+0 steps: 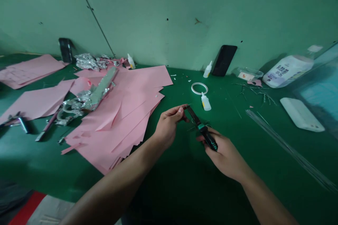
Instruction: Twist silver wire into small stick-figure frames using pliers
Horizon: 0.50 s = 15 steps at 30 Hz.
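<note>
Green mat (264, 190) beneath, left hand (167, 126), right hand (224, 154), fingers clamped on one black tool (202, 128).

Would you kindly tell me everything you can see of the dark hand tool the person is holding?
The dark hand tool is slim and straight, with a black handle, a teal collar and a narrow dark metal shank; its exact type is unclear. It slants above the green mat, its handle gripped by the right hand, its shank end pinched by the left hand.

Dim flat light; soft shadow below right hand (224, 156); edges warped.
</note>
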Each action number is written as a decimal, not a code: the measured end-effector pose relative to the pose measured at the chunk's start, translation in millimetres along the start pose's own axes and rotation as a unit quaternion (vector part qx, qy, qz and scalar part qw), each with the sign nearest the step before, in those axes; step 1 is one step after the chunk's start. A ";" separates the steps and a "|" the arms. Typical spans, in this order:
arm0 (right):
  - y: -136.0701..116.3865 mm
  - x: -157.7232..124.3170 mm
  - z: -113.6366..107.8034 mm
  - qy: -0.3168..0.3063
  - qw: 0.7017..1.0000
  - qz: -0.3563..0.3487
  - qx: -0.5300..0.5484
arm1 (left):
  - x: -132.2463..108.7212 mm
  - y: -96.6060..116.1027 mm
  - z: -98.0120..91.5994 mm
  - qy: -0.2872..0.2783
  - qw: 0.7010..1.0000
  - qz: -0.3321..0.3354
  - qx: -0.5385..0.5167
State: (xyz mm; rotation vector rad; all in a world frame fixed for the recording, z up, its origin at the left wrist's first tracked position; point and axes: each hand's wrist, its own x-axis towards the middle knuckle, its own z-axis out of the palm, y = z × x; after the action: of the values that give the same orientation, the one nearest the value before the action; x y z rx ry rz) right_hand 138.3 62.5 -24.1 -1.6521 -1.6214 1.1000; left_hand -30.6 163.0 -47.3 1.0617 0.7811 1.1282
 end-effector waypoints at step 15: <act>17.7 -8.7 -10.6 -0.136 0.925 0.090 0.343 | 14.3 3.7 -17.7 0.065 0.831 0.389 0.392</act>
State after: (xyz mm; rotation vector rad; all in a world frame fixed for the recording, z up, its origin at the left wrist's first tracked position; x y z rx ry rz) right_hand 157.1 53.7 -32.5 -1.2179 -1.0406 1.8034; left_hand -43.9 181.7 -49.4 2.1477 0.9844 1.6182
